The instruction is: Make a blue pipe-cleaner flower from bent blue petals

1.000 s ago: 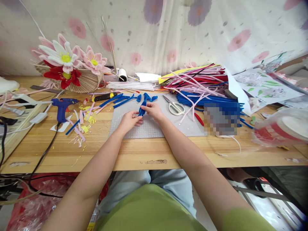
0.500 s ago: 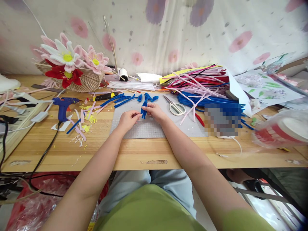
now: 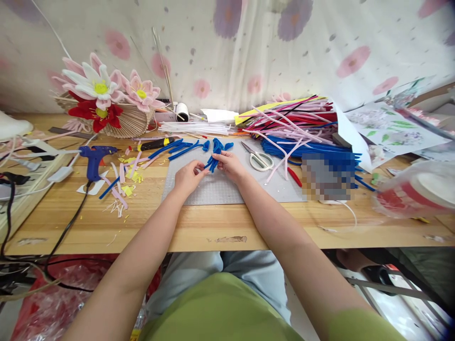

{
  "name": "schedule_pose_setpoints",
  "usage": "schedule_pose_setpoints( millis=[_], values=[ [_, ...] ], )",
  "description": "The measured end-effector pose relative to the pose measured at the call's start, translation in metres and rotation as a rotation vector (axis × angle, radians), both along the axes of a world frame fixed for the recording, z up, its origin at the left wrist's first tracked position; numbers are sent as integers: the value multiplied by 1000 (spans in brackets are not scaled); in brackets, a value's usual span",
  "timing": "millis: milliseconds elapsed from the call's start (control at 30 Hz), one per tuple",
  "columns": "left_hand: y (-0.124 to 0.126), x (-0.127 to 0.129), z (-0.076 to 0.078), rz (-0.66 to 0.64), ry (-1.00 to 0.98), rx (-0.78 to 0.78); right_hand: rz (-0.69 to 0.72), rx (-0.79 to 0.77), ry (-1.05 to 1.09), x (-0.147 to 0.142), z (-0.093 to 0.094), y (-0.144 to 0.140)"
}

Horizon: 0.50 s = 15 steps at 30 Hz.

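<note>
Over a grey cutting mat (image 3: 220, 189), both my hands pinch a small bundle of bent blue pipe cleaners (image 3: 212, 162). My left hand (image 3: 188, 176) grips its lower left end with fingertips. My right hand (image 3: 229, 164) holds the upper right part. More bent blue pieces (image 3: 217, 144) lie on the mat just beyond the hands, and straight blue pipe cleaners (image 3: 170, 148) lie to the left of them.
Scissors (image 3: 259, 157) lie right of my hands. A heap of red, pink and blue pipe cleaners (image 3: 298, 128) fills the back right. A blue glue gun (image 3: 94, 158) with its cord, pink and yellow scraps, a basket of fabric flowers (image 3: 106, 102) stand left. A plastic bag (image 3: 419, 189) sits far right.
Both hands shifted slightly while working the blue bundle; the bundle has tilted, its lower end now toward my left hand. Nothing else on the table moved.
</note>
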<state>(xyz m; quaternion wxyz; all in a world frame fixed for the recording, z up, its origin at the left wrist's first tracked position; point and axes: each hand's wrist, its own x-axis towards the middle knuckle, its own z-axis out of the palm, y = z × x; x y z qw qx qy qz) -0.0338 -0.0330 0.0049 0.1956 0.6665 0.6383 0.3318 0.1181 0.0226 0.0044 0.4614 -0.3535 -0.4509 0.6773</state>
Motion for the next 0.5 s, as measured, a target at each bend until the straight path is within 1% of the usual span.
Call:
schedule_pose_setpoints(
  millis=[167,267,333,400,500],
  values=[
    [2,0,-6,-26,19,113,2,7,-5,-1,-1,1],
    [1,-2,-5,-88,-28,212,11,39,-75,0,-3,2],
    [1,-2,-6,-113,-67,246,31,52,-105,0,-5,3],
    [3,-1,-8,-102,-162,210,51,44,-100,0,-7,4],
    [6,6,-11,-17,-469,31,61,30,-83,-1,-7,4]
  ],
)
